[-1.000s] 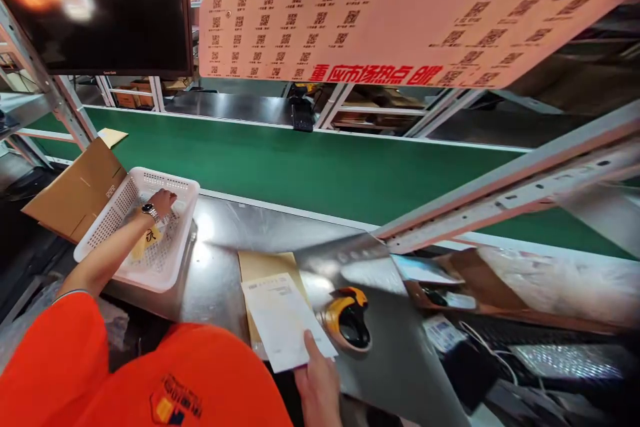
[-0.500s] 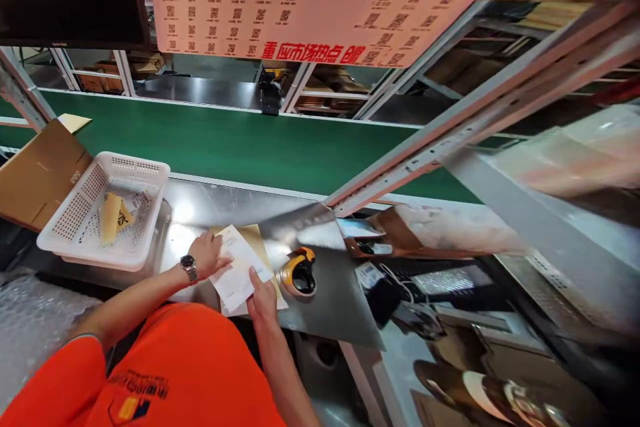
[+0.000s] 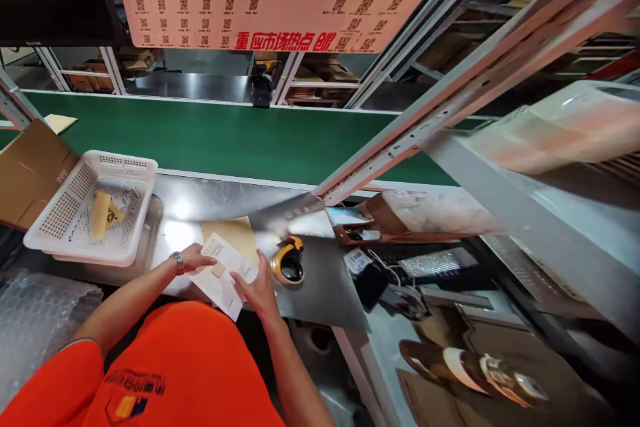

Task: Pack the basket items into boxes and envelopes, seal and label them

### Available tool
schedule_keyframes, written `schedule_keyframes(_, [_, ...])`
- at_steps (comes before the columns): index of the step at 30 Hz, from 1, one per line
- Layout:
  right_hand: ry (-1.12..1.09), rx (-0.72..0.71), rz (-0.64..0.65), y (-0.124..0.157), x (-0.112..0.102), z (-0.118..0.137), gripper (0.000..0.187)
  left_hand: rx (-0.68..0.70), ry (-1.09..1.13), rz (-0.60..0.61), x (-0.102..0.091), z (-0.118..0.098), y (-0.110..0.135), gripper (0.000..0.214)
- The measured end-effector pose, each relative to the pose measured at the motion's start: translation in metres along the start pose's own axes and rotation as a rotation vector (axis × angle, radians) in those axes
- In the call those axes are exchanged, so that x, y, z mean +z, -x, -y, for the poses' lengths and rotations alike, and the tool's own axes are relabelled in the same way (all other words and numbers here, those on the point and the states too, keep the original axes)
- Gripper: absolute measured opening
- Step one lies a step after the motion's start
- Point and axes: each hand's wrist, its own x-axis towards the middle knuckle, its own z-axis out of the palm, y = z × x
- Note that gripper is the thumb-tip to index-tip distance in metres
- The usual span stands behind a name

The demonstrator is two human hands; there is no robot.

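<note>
A white printed sheet (image 3: 223,275) lies on the steel bench, half over a brown envelope (image 3: 234,233). A small tan piece (image 3: 217,269) rests on the sheet. My left hand (image 3: 194,257), with a wristwatch, presses on the sheet's left edge, fingers pointing at the tan piece. My right hand (image 3: 257,287) lies flat with spread fingers on the sheet's right edge. Neither hand grips anything. A yellow and black tape dispenser (image 3: 289,260) sits just right of my right hand.
A white perforated basket (image 3: 127,227) holding a yellow slip stands at the left beside flat cardboard (image 3: 27,173). The green conveyor belt (image 3: 240,140) runs behind the bench. Bubble wrap (image 3: 35,313) lies lower left. A slanted metal rail (image 3: 450,107) crosses on the right, above cluttered shelves.
My left hand left the basket and came to the sheet. My right hand went from holding the sheet's corner to lying flat on it. The tan piece now sits on the sheet.
</note>
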Motion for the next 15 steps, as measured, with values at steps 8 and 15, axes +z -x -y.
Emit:
schedule_keyframes(8, [0.629,-0.047,0.549,-0.005,0.006,0.035,0.168,-0.034,-0.094,0.028,0.03,-0.023,-0.019,0.035])
schedule_keyframes(15, [0.635,-0.055,0.469,-0.017,0.004,0.023,0.142,-0.052,-0.294,0.005,0.031,-0.03,-0.038,0.036])
